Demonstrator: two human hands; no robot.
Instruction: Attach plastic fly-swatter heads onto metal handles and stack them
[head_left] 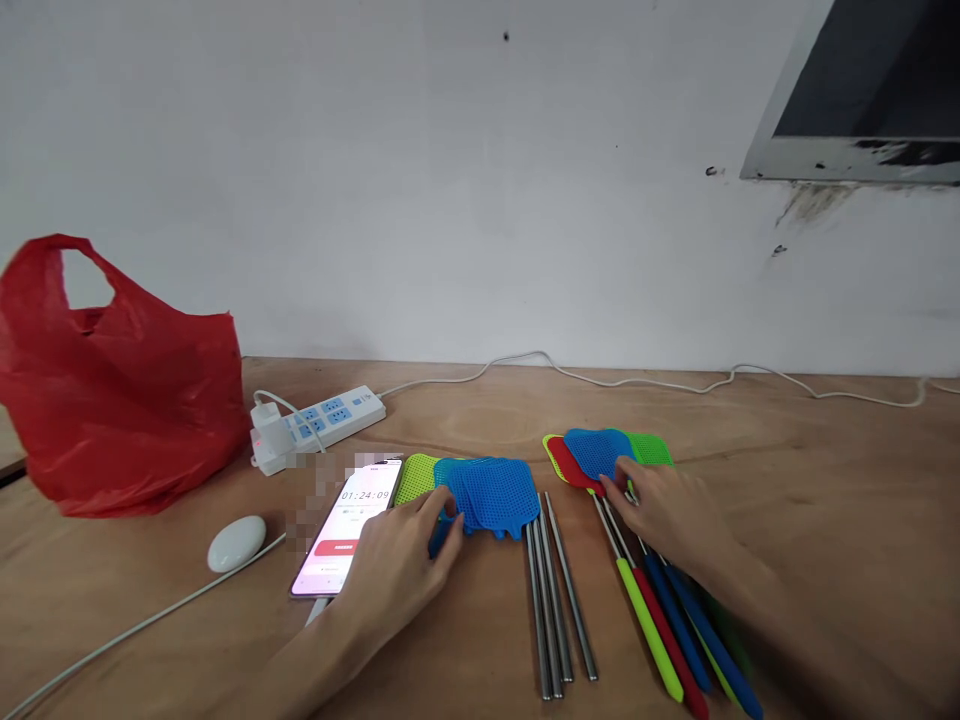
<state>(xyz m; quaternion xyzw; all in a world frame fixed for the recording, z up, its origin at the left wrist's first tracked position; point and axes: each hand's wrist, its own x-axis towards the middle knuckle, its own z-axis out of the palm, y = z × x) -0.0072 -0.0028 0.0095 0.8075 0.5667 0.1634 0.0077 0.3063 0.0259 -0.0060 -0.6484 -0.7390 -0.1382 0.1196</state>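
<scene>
My left hand (pixel 405 555) is at the near left edge of a pile of mesh fly swatter heads. Its thumb and fingers close on a blue swatter head (pixel 441 535), partly hidden by the fingers. Other blue heads (pixel 499 495) overlap there, with a yellow-green head (pixel 416 478) behind. Several bare metal rods (pixel 551 600) lie just right of that pile. My right hand (pixel 667 510) is curled over the necks of a bunch of fly swatters, its fingertips on a blue one (pixel 596 452). Red (pixel 571 465) and green (pixel 651 448) heads show around it; coloured handles (pixel 649 630) point toward me.
A lit phone (pixel 349 525) with a running timer lies beside my left forearm. Left of it are a white oval device (pixel 236 544) on a cable, a power strip (pixel 330 430) with a plugged charger, and a red plastic bag (pixel 127 390). A white cable (pixel 622 383) runs along the wall.
</scene>
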